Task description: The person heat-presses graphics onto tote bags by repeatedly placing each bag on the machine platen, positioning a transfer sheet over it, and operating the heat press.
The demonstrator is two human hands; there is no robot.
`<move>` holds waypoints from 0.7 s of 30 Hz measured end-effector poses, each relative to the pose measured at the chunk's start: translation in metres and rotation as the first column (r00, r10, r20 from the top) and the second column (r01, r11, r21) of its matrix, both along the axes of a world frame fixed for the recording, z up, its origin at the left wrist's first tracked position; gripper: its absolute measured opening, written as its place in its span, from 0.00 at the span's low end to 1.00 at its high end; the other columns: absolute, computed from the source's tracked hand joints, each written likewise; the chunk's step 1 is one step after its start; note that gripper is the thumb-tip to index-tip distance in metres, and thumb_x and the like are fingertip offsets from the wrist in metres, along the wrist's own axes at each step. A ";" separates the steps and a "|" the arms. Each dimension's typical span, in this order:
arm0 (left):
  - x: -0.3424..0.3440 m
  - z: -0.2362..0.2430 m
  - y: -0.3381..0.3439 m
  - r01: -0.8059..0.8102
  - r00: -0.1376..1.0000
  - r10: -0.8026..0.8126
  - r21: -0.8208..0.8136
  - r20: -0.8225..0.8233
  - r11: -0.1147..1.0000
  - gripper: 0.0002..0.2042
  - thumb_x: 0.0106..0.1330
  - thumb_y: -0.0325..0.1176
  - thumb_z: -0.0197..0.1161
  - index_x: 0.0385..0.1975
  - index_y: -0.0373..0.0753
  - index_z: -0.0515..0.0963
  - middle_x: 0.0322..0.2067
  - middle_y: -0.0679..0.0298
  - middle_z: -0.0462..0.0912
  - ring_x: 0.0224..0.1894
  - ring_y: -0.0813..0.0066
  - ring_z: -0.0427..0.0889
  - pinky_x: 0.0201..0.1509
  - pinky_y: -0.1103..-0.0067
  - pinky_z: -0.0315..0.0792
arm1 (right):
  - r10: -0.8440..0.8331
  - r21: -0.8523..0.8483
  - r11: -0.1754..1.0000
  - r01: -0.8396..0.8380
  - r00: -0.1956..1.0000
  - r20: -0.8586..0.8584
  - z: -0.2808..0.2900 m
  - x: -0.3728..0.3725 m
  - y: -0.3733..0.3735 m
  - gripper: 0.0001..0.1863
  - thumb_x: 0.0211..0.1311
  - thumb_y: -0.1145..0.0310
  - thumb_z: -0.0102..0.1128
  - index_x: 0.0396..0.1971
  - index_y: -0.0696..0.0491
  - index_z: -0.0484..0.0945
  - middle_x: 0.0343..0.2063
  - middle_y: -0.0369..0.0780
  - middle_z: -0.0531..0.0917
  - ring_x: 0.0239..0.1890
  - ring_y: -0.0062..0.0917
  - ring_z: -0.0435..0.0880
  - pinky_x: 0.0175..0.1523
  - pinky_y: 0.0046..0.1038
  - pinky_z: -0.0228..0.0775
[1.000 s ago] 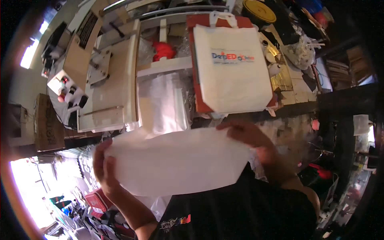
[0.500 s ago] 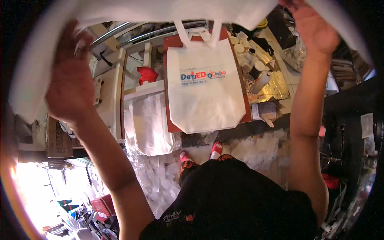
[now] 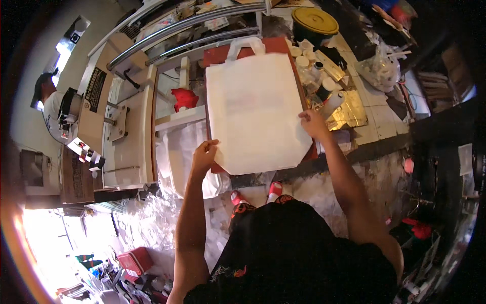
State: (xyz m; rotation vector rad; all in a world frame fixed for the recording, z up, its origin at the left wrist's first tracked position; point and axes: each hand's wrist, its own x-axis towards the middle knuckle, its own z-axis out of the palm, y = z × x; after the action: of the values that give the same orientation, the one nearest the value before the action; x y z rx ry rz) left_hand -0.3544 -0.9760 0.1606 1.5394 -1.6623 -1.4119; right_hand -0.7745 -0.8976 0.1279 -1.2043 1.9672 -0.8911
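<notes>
A plain white tote bag (image 3: 258, 121) lies spread flat on a reddish-brown board (image 3: 215, 57), its bottom end with the cut corners toward me. A faint print shows through near its middle. At the far end a white handle loop (image 3: 248, 45) rests on the board. My left hand (image 3: 205, 156) is closed with thumb and fingers pinched on the bag's left edge, low down. Higher up on the opposite side, my right hand (image 3: 315, 124) pinches the right edge.
Jars and bottles (image 3: 324, 88) crowd the right of the board, beside a yellow-lidded bucket (image 3: 315, 21). Left stands a press-like machine (image 3: 129, 124), with a red cloth (image 3: 184, 99) nearby. More white bags (image 3: 185, 167) hang below. A person (image 3: 50, 104) is at the far left.
The white bag held high in both hands has come down onto the board. It now covers the printed bag there. Both hands have lowered and moved inward to its side edges.
</notes>
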 end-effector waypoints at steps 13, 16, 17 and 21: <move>-0.006 -0.016 0.003 -0.002 0.966 0.084 -0.322 0.243 0.947 0.22 0.62 0.37 0.63 0.57 0.39 0.74 0.39 0.51 0.83 0.39 0.63 0.84 0.46 0.68 0.78 | -0.217 -0.336 0.931 0.143 0.956 -0.195 0.001 0.025 0.015 0.11 0.56 0.72 0.61 0.39 0.58 0.80 0.30 0.46 0.80 0.30 0.39 0.80 0.40 0.37 0.73; -0.001 -0.018 0.004 -0.034 0.972 0.134 -0.450 0.191 0.892 0.20 0.61 0.35 0.64 0.52 0.35 0.77 0.35 0.53 0.83 0.36 0.61 0.84 0.43 0.70 0.78 | -0.355 -0.424 0.878 0.224 0.897 -0.263 0.003 0.028 0.020 0.11 0.56 0.69 0.64 0.35 0.59 0.77 0.29 0.46 0.80 0.30 0.38 0.80 0.38 0.37 0.73; 0.003 -0.018 0.006 -0.039 0.972 0.139 -0.453 0.190 0.891 0.20 0.61 0.35 0.64 0.52 0.35 0.77 0.35 0.53 0.83 0.36 0.61 0.84 0.43 0.70 0.78 | -0.352 -0.426 0.878 0.219 0.899 -0.262 0.004 0.030 0.025 0.11 0.56 0.69 0.64 0.35 0.59 0.77 0.29 0.46 0.80 0.30 0.38 0.80 0.38 0.37 0.73; 0.005 -0.007 0.023 -0.122 0.969 0.168 -0.242 0.179 0.962 0.20 0.60 0.37 0.65 0.51 0.36 0.77 0.38 0.51 0.85 0.37 0.61 0.85 0.44 0.68 0.78 | -0.278 -0.188 0.953 0.239 0.936 -0.217 0.014 0.043 0.056 0.16 0.55 0.66 0.67 0.40 0.59 0.76 0.29 0.44 0.84 0.32 0.33 0.84 0.39 0.33 0.75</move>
State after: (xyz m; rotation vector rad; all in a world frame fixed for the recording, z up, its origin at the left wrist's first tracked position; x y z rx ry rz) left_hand -0.3489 -0.9530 0.1536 1.6718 -1.7171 -0.9793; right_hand -0.7311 -0.8414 0.1422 -1.2056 2.3293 -1.0949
